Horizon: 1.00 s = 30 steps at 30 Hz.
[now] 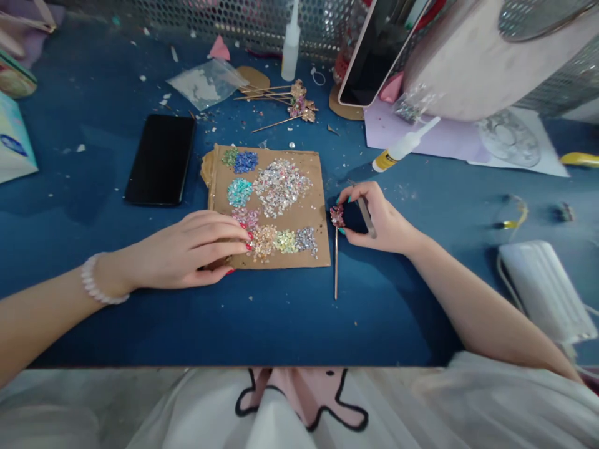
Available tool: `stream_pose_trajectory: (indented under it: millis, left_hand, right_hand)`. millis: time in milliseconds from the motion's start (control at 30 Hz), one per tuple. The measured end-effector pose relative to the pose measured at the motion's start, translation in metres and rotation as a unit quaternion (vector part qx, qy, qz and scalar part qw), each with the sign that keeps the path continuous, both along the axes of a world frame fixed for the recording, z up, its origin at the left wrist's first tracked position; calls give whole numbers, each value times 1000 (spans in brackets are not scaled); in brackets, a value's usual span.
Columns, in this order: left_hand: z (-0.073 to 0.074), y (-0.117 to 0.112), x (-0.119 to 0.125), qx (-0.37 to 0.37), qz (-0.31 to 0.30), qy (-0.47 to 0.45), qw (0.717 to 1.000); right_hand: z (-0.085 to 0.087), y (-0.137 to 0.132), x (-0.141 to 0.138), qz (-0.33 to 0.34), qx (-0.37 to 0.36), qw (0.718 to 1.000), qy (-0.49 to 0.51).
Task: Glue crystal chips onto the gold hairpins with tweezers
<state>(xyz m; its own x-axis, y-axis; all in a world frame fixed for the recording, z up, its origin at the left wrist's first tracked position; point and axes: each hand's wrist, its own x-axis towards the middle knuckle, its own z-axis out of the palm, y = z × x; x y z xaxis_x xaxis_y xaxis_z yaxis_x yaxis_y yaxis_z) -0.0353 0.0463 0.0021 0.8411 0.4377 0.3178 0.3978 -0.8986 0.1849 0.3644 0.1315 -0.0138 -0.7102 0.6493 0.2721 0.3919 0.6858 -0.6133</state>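
A brown cardboard sheet (313,181) lies on the blue table and carries small heaps of coloured sequins (281,185). My left hand (187,249) rests on its lower left part, fingers stretched out flat, fingertips touching the pink and gold heaps. My right hand (379,218) sits just right of the cardboard, closed on a pair of metal tweezers (366,215). Its fingertips touch the pink decorated head of a hairpin stick (336,249) that lies on the table pointing toward me.
A black phone (161,159) lies left of the cardboard. Behind are more decorated sticks (285,100), a plastic bag (206,82), two glue bottles (402,148) (291,43), a tablet (379,50) and purple paper (412,134). A white face mask (543,290) lies at right.
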Motion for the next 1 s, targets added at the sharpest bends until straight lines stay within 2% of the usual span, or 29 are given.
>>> stream_pose_trajectory:
  millis: [267,467,600,833,1000]
  left_hand:
    - [-6,3,-3,-18,24,-9,1000]
    - [-4,6,2,-21,20,-5,1000]
    - [-2,6,3,-24,4,-11,1000]
    - [-1,5,6,-27,13,-11,999]
    - [-2,5,9,-36,27,-12,999]
  right_hand:
    - [-6,4,3,16,0,1000,17]
    - [-9,3,7,23,-9,999,37]
    - [-3,2,7,28,-10,997,65]
    - [10,-7,-3,41,-22,990,130]
    - [23,-24,-21,90,-83,977,176]
